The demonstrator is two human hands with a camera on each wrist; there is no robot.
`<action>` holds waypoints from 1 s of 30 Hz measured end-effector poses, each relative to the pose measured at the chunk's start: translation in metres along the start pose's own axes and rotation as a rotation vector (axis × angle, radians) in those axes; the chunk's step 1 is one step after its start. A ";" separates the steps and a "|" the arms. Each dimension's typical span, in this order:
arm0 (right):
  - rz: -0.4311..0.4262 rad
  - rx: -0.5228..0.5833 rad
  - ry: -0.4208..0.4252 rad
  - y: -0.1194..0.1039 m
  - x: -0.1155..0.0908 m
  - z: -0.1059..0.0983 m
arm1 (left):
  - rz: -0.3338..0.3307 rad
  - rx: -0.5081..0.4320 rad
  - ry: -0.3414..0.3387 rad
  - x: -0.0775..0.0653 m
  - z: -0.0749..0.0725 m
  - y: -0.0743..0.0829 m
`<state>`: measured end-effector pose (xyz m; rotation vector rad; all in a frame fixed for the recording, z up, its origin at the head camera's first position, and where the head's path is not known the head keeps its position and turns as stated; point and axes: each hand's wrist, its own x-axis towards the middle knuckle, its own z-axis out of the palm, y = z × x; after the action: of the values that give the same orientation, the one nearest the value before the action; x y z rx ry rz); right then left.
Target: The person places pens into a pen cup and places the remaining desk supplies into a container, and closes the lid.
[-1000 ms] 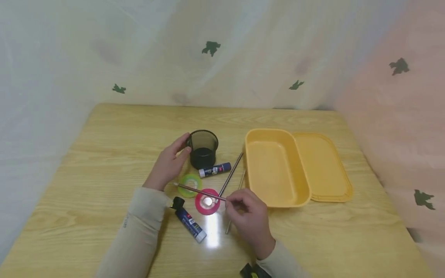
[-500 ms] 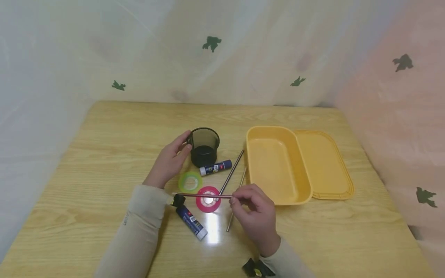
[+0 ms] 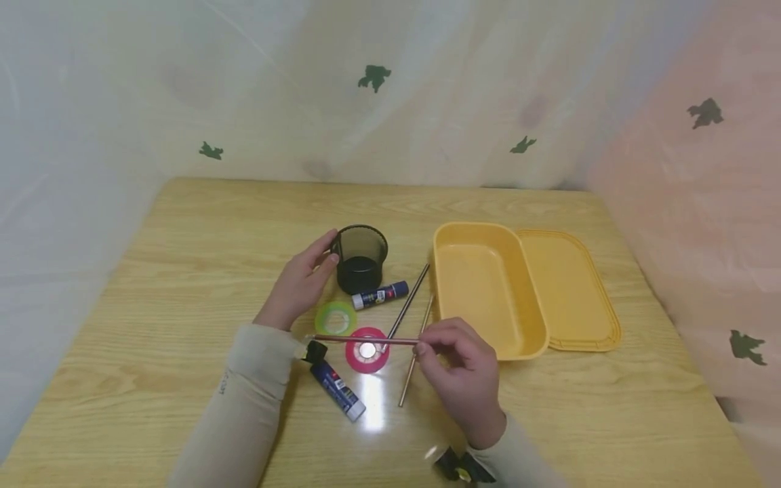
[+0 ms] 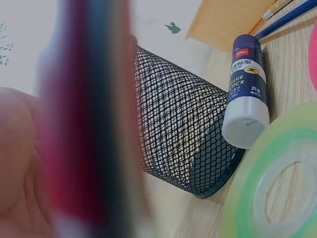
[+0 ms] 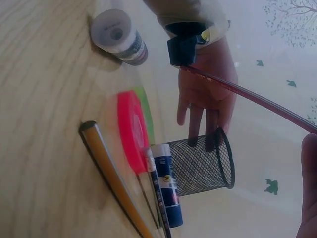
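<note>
My left hand (image 3: 299, 281) holds the left side of an upright black mesh pen holder (image 3: 361, 261), thumb and forefinger at its rim. Through the mesh in the right wrist view, some of its fingers show behind the holder. My right hand (image 3: 464, 379) pinches the right end of a dark red pencil (image 3: 366, 340). Its free end points left, near the left wrist. That pencil is a large blur in the left wrist view. Beneath it in the head view are a pink tape roll (image 3: 366, 362) and a green tape roll (image 3: 335, 318).
One glue stick (image 3: 381, 295) lies before the pen holder, and another glue stick (image 3: 338, 391) by the left forearm. A dark pencil (image 3: 407, 305) and a gold pencil (image 3: 417, 362) lie left of the yellow box (image 3: 543, 318). Its lid (image 3: 570, 291) rests to the right.
My right hand has shifted to the right, drawing the pencil along, and the pencil has swung from slanted to nearly level. The left hand stays at the pen holder.
</note>
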<state>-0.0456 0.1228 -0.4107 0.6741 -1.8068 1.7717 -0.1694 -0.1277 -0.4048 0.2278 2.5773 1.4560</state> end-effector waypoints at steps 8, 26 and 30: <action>-0.075 0.008 -0.002 0.000 0.012 -0.007 | -0.007 -0.002 -0.006 -0.001 -0.001 0.001; -0.148 0.047 0.032 -0.010 0.050 -0.019 | -0.009 -0.013 -0.001 0.001 0.001 0.000; -0.146 0.059 0.060 -0.014 0.060 -0.021 | -0.012 -0.005 -0.003 0.000 -0.001 0.003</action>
<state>-0.0807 0.1439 -0.3601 0.7480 -1.6286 1.7345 -0.1694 -0.1271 -0.4016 0.2127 2.5681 1.4561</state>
